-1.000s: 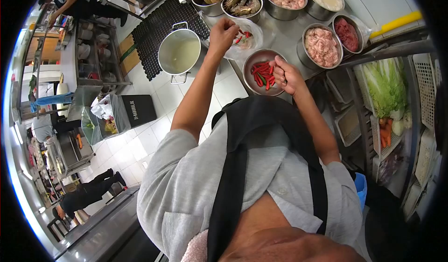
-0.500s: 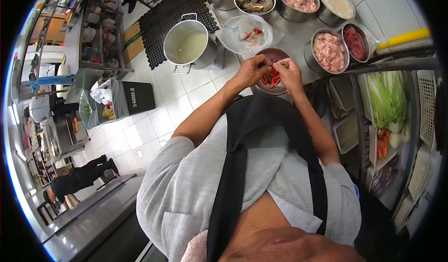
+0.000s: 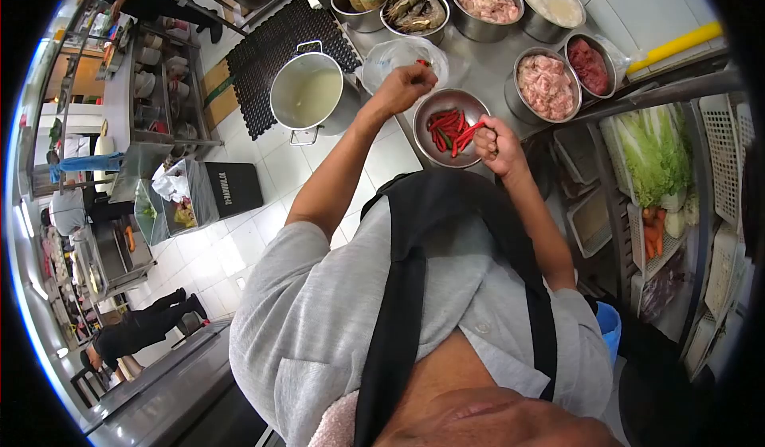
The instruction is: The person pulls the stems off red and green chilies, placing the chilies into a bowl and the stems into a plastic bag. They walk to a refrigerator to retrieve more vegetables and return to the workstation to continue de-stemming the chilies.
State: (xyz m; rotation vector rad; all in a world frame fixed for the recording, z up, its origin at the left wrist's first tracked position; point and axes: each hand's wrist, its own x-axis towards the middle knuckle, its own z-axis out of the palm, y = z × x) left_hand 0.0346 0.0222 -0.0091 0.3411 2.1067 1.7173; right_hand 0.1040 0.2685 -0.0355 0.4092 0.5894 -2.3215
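Observation:
My right hand [image 3: 500, 146] is closed around a few red chillies [image 3: 470, 135], whose tips point left over the rim of a metal bowl [image 3: 425, 140]. Inside that bowl lie several more red chillies [image 3: 446, 124], one partly green. To the left and farther out, my left hand [image 3: 408, 88] hangs over a clear plastic bag [image 3: 382, 63], fingers bent and pinched together. A bit of red shows just beyond those fingertips; I cannot tell if they hold anything.
Metal bowls of pale raw meat [image 3: 546, 84], dark red meat [image 3: 588, 66] and shrimp [image 3: 416, 13] stand around the counter. A tall pot [image 3: 307, 96] is at left. Lettuce [image 3: 653, 160] and carrots [image 3: 653, 232] sit in baskets at right. Other people work at the far left.
My hands were together over the bowl and have parted. The left has moved up and left over the bag; the right has shifted slightly down to the bowl's right rim, with chillies in it.

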